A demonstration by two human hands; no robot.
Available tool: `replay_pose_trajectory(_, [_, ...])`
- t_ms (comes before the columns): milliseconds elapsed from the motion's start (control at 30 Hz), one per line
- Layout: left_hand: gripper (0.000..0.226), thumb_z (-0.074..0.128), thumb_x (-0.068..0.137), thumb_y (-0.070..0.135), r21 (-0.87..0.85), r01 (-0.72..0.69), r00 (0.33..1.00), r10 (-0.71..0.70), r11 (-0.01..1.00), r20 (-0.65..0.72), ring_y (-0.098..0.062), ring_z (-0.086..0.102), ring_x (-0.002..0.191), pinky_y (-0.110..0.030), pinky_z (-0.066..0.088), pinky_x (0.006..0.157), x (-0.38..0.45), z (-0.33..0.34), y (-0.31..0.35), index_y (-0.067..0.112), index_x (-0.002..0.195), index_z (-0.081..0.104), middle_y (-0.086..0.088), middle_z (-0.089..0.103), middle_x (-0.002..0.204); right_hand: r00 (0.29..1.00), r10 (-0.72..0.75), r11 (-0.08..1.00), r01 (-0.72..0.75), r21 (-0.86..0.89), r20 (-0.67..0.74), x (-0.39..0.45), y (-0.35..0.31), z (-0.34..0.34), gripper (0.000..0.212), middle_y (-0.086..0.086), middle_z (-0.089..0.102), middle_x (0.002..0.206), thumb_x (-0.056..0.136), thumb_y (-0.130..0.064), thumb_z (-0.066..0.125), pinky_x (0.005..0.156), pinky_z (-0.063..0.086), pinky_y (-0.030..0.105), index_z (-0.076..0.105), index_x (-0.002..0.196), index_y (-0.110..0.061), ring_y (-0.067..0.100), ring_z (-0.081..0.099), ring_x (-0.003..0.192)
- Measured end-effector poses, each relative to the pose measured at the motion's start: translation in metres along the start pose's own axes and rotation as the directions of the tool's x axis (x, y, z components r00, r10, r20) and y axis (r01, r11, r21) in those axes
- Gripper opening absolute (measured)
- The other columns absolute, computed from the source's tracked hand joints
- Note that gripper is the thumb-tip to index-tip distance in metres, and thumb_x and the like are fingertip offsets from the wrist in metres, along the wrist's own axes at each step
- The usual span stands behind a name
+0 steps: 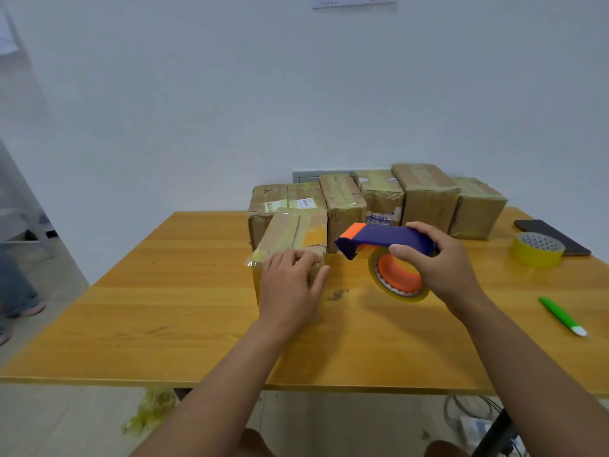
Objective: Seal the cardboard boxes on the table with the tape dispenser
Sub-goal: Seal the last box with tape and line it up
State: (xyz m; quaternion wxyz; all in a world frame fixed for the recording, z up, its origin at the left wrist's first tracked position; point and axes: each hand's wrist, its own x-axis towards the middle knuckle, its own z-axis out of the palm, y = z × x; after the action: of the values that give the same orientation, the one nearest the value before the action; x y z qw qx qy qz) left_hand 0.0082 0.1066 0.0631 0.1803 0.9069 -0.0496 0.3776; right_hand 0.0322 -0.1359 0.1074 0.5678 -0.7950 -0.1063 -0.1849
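Note:
A small taped cardboard box (295, 230) stands on the wooden table (171, 311) in front of me. My left hand (290, 285) lies over its near top edge and front face, fingers fairly straight, pressing on the tape. My right hand (438, 265) grips the blue handle of a tape dispenser (385, 240) with an orange tip and an orange hub holding a clear yellowish roll. The dispenser hovers just right of the box, apart from it. A row of several taped boxes (425, 196) stands along the table's far edge.
A spare yellow tape roll (536, 249) and a dark phone (553, 235) lie at the far right. A green pen (562, 316) lies near the right edge. Crumpled tape (150, 412) lies on the floor below. A person's legs (16, 288) are at the left.

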Motion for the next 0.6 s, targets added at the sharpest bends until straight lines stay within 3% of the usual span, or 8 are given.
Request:
replay_pose_trajectory(167, [0.029, 0.053, 0.096, 0.048, 0.063, -0.093, 0.995, 0.094, 0.994, -0.026, -0.020, 0.057, 0.098, -0.030, 0.032, 0.092, -0.003, 0.005, -0.008, 0.026, 0.110, 0.066, 0.003, 0.065, 0.105, 0.999, -0.030, 0.998, 0.031, 0.053, -0.023, -0.002, -0.006, 0.013, 0.052, -0.005, 0.059, 0.113, 0.080, -0.032, 0.078, 0.071, 0.046, 0.014, 0.058, 0.127, -0.024, 0.004, 0.057, 0.096])
replay_pose_trajectory(267, [0.041, 0.039, 0.100, 0.053, 0.177, -0.164, 0.986, 0.158, 0.971, 0.043, -0.023, 0.052, 0.108, -0.036, 0.034, 0.098, -0.009, 0.006, -0.013, 0.026, 0.126, 0.055, -0.002, 0.058, 0.118, 0.999, -0.030, 0.994, 0.035, 0.108, -0.042, 0.000, -0.010, 0.018, 0.047, -0.007, 0.060, 0.111, 0.079, -0.031, 0.079, 0.068, 0.049, 0.012, 0.060, 0.122, -0.028, 0.001, 0.058, 0.093])
replay_pose_trajectory(367, [0.052, 0.040, 0.097, 0.057, 0.261, -0.209, 0.978, 0.194, 0.942, 0.080, -0.026, 0.048, 0.106, -0.040, 0.032, 0.099, -0.010, 0.009, -0.015, 0.022, 0.135, 0.045, -0.006, 0.052, 0.119, 0.998, -0.035, 0.989, 0.041, 0.140, -0.051, 0.000, -0.013, 0.024, 0.042, -0.010, 0.061, 0.110, 0.080, -0.031, 0.079, 0.068, 0.049, 0.009, 0.060, 0.118, -0.031, 0.001, 0.059, 0.094])
replay_pose_trajectory(533, [0.068, 0.037, 0.096, 0.062, 0.310, -0.242, 0.970, 0.218, 0.919, 0.111, -0.028, 0.046, 0.110, -0.043, 0.031, 0.101, -0.010, 0.009, -0.017, 0.016, 0.146, 0.039, -0.010, 0.049, 0.123, 0.997, -0.038, 0.989, 0.047, 0.141, -0.062, 0.001, -0.018, 0.033, 0.052, -0.014, 0.058, 0.112, 0.080, -0.033, 0.078, 0.069, 0.050, 0.011, 0.060, 0.128, -0.021, 0.004, 0.058, 0.101])
replay_pose_trajectory(600, [0.073, 0.029, 0.097, 0.065, 0.272, -0.246, 0.966, 0.214, 0.930, 0.143, -0.026, 0.045, 0.115, -0.040, 0.029, 0.104, -0.011, 0.004, -0.017, 0.016, 0.150, 0.033, -0.008, 0.048, 0.128, 0.996, -0.050, 0.989, 0.060, 0.136, -0.075, 0.003, -0.022, 0.034, 0.054, -0.008, 0.059, 0.113, 0.081, -0.033, 0.078, 0.068, 0.049, 0.009, 0.059, 0.130, -0.019, 0.005, 0.058, 0.100])
